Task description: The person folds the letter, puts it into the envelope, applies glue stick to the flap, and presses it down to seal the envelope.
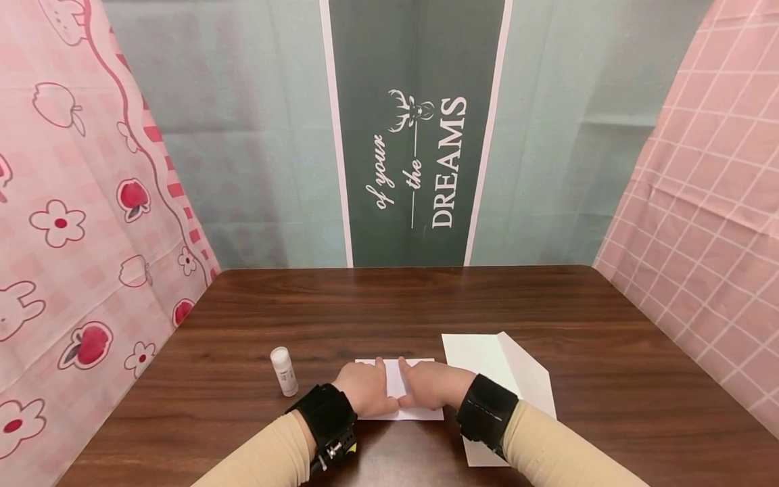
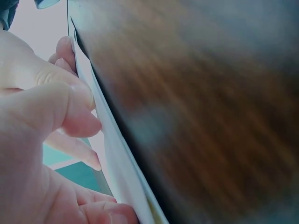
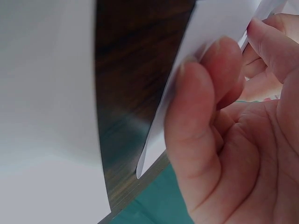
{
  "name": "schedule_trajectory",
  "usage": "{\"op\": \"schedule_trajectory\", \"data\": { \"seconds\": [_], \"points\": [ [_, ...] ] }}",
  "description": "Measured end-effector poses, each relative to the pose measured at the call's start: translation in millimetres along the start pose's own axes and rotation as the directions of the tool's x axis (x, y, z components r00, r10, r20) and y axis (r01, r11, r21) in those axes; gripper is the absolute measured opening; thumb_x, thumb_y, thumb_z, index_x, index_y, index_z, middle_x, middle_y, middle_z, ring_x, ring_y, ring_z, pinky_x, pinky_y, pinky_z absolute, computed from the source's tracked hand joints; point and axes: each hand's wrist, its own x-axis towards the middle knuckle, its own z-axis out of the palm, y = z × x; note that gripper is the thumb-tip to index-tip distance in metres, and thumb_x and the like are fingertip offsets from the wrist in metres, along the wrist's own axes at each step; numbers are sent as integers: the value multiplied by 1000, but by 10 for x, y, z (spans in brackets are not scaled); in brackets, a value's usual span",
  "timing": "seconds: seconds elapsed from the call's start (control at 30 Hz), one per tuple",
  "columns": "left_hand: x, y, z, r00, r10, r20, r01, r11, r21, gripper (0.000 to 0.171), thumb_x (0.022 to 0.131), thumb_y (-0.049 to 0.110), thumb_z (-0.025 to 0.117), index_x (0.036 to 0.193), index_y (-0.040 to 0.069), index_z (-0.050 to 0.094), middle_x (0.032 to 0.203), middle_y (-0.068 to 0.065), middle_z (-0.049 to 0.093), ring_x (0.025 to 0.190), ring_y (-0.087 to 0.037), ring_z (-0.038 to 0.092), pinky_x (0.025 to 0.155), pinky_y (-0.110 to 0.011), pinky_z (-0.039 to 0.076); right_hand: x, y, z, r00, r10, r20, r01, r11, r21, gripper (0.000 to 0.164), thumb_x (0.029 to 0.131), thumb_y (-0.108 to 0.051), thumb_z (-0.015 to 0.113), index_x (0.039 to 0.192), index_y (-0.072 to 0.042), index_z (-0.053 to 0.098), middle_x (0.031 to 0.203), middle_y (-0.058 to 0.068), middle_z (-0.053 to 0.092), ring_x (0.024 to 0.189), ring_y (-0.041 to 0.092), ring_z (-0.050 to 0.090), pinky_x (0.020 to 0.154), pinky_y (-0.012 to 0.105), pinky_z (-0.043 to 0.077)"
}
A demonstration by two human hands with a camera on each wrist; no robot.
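Observation:
A small folded sheet of white paper (image 1: 397, 389) lies on the table in front of the person. The left hand (image 1: 367, 387) presses on its left part, and the right hand (image 1: 425, 385) rests on its right part. In the head view both index fingers point forward along the sheet, and the thumbs meet near its middle. The left wrist view shows the fingertips (image 2: 86, 123) touching the paper, seen edge-on. Over in the right wrist view, bent fingers (image 3: 191, 102) of the right hand touch the paper's surface (image 3: 217, 21).
A white glue stick (image 1: 284, 372) stands to the left on the brown wooden table (image 1: 389, 304). A larger creased white sheet (image 1: 481, 358) lies to the right, partly under the right forearm. Patterned curtains (image 1: 61, 169) hang around the table.

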Motion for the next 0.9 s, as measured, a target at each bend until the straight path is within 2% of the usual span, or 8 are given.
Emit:
{"op": "schedule_trajectory", "data": {
  "seconds": [0.2,0.5,0.77,0.9],
  "points": [
    [-7,-7,-4,1000,-9,-3,9,1000,-8,82,71,53,63,121,-11,53,82,-20,67,75,-27,64,65,-38,50,10,-1,0,1000,1,5,-1,1000,-2,76,83,-44,63,135,6,41,80,15,64,66,15,53,71,31,49],
    [-14,2,-13,1000,-26,1,26,1000,-6,81,71,52,62,120,-11,53,80,-19,67,75,-26,64,66,-38,49,4,3,-11,1000,-15,6,15,1000,3,76,84,-44,63,135,7,41,75,14,62,63,15,51,69,30,48],
    [-13,23,-29,999,-48,10,48,999,3,82,71,54,62,121,-10,54,80,-18,67,75,-26,64,65,-38,49,7,12,-12,1000,-13,9,13,1000,1,76,84,-45,62,135,7,40,83,17,65,68,15,54,74,32,49],
    [-16,30,-36,998,-66,20,65,998,20,83,71,55,61,121,-11,53,80,-18,67,75,-26,64,64,-38,48,15,16,-9,1000,-11,10,11,1000,1,76,84,-45,62,136,7,40,77,15,63,65,15,52,71,31,48]
  ]
}}
